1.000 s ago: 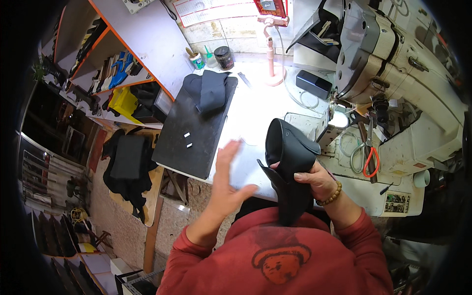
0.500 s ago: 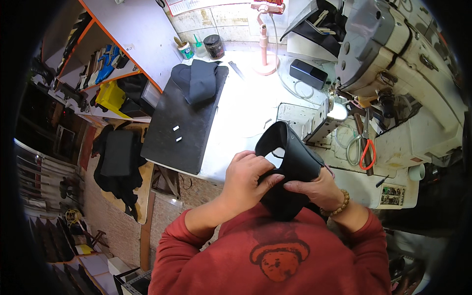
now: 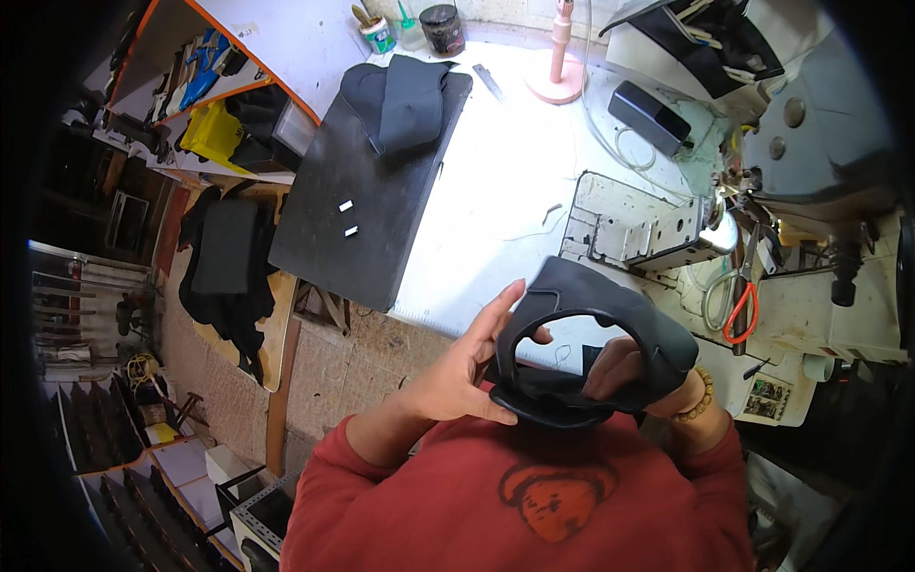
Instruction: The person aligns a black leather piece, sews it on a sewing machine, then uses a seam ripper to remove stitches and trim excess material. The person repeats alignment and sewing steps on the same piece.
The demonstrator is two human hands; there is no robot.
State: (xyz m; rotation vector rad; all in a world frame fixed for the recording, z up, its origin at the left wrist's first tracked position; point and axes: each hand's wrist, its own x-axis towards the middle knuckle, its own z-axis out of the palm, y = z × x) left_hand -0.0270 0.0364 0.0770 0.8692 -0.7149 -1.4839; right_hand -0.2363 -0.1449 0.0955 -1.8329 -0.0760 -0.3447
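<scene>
Just in front of the red sweatshirt (image 3: 457,477), a black leather piece (image 3: 662,329) is held up off the table (image 3: 477,229), near its front edge. Its wide round opening is turned up toward the face, seemingly so that the person can look along the rim and through it.

The left hand (image 3: 467,372) is spread around the left side, thumb against the lower rim and one fingertip showing through the opening; it appears to steady the shape, though I cannot tell how firmly it presses. The right hand (image 3: 615,370) grips the right side, its fingers partly visible through the opening and the rest hidden behind the leather; it probably bears most of the weight. A beaded bracelet (image 3: 703,396) circles that wrist.

Beyond, at the right, scissors (image 3: 742,310) with orange-red handles lie beside the sewing machine (image 3: 810,133), likely for quick reach.

At the left of the table, a dark board (image 3: 329,238) carries two small white bits (image 3: 346,206) and, toward its far end, folded dark pieces (image 3: 405,105), perhaps kept there out of the hands' way.

Farthest off, jars (image 3: 442,30) stand against the wall and a pink stand (image 3: 560,81) rises near the back edge, presumably to spare working room.
</scene>
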